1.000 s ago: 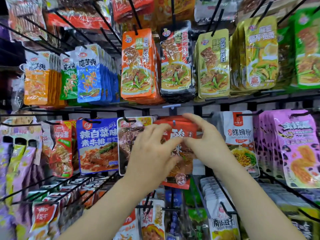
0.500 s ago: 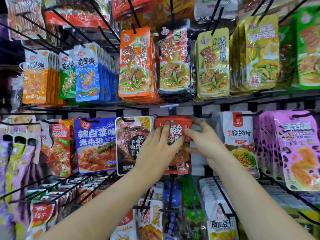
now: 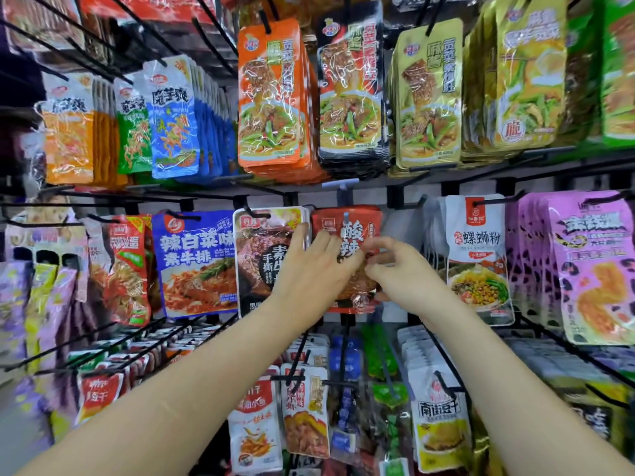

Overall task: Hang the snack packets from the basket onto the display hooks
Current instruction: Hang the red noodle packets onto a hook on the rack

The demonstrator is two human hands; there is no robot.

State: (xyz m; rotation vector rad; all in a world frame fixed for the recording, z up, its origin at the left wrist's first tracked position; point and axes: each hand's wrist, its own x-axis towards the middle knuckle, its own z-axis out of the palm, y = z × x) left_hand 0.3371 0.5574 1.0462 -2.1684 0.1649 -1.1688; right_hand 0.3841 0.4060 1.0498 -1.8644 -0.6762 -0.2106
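Red packet [image 3: 347, 231] hangs upright on its hook [image 3: 346, 214] in the middle row of the rack [image 3: 295, 191]. Long axis vertical, dead ahead of both hands. Left hand [image 3: 309, 269]: straight fingers flat on its upper-left edge. Right hand [image 3: 402, 273]: curled, pinching its right edge. Both equally near. Looks seated, so letting go comes next.

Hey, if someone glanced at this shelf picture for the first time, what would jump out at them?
Two hands meet at the centre: the left hand lies against a hanging red packet, the right hand pinching its front. Around them, orange packets hang above and purple packets at the right.
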